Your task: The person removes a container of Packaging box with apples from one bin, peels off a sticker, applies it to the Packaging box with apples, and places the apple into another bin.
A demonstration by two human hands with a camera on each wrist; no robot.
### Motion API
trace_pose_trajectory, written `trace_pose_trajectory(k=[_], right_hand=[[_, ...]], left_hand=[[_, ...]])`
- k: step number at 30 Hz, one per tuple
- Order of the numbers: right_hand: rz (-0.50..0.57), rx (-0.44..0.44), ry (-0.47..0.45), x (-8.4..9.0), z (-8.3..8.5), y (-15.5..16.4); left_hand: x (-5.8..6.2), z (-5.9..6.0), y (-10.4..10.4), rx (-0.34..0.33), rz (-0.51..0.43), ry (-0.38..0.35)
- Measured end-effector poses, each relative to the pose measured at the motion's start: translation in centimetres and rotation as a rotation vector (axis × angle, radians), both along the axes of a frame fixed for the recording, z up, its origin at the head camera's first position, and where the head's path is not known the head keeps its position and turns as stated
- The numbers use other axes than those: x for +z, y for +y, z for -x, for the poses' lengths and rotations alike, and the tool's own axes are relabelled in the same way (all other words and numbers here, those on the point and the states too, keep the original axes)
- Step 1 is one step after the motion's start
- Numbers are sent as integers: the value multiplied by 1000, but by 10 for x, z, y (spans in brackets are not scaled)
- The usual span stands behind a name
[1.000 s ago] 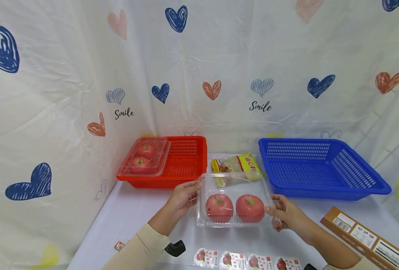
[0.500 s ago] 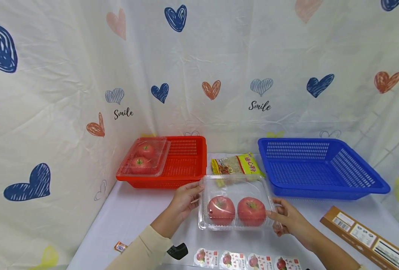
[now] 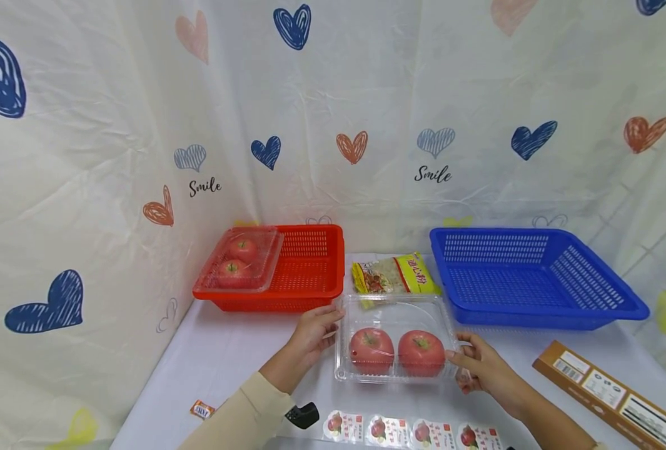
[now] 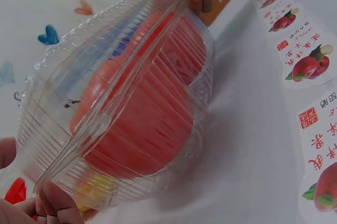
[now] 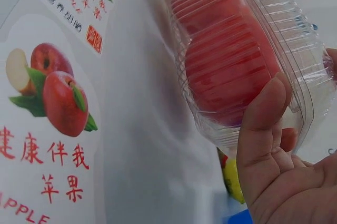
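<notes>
A clear plastic clamshell box [image 3: 396, 314] with two red apples [image 3: 421, 353] inside is held between both hands over the table. My left hand [image 3: 310, 337] grips its left edge, thumb on one side and fingers on the other in the left wrist view. On the opposite edge my right hand [image 3: 481, 365] pinches the box, with the right thumb [image 5: 266, 105] lying along the rim in the right wrist view. The lid is down over the apples, and the box's underside stands away from the white tabletop in the wrist views.
A red basket [image 3: 310, 295] at the back left bears another clear box of apples [image 3: 254, 259]. A yellow bag of pasta [image 3: 394, 274] lies beside a blue basket [image 3: 535, 317]. Several apple stickers [image 3: 386, 431] line the front; a brown carton [image 3: 608, 394] lies right, a small orange packet [image 3: 202, 409] left.
Both hands have brought the clamshell box slightly nearer and a little to the right, tilting it somewhat. Their hold on it is the same. The baskets and bag stay where they were.
</notes>
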State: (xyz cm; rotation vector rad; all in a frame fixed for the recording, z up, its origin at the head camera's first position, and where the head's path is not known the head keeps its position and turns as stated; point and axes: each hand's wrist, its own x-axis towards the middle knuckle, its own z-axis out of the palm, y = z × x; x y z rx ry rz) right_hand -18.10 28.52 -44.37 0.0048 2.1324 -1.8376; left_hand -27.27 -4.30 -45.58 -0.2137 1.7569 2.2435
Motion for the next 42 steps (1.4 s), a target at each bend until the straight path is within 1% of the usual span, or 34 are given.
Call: trace_pose_trajectory(k=[2,8,16,20,27,30,35,38,40,42], right_hand=[[-11,-9,-5,-2,1,0],[-32,-43,-26,-5,6,1],[-45,-40,-25,-8,8,0],[-49,-43,-29,-9,9,1],[-60,-75,-61,-13,10,0],[-55,-76,-67,-15,10,0],[-70,-56,-45,-16,9,1],[-109,-41,-14,-14,7,3],[-139,-34,7,-13,5,4],[-185,-29,26,-12,2,6]], left_hand=[[-2,1,1,2,15,-16],[-6,4,3,7,50,-32],[-10,8,3,-9,10,-22],[-10,9,4,-7,16,-33],[-12,9,6,1,17,-42],[-13,8,5,0,27,-42],[-14,7,2,-28,60,0],[-16,4,-5,-61,88,33],[-17,0,-13,-92,124,53],[-18,-6,-24,-129,192,76]])
